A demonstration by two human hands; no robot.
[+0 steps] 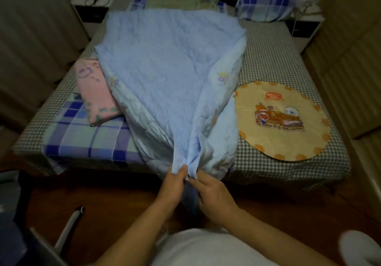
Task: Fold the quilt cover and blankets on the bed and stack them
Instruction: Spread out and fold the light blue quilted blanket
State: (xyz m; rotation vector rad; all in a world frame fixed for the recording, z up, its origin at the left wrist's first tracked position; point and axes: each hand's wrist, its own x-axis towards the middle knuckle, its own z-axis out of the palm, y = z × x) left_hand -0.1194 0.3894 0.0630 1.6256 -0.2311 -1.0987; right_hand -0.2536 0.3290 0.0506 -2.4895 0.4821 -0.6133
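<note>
Both hands at 6 o'clock, just off the foot of the bed. Left hand has fingers curled round a bunched end of the light blue quilt cover; right hand pinches the same bunch right beside it. Likely gathering the near corners together so the cover can be pulled taut and doubled over.

Quilt cover runs from the hands toward 12 o'clock, fanning wide across mid-bed. Thin, crinkled fabric, faint cartoon prints near the edges, near end twisted into pleats. Not yet folded flat.

At 9 o'clock: pink blanket, already folded, resting on a blue plaid blanket, also flat; the quilt cover's left edge overlaps the pink one. At 3 o'clock: round orange mat on the checked bedsheet, just beside the cover.
</note>
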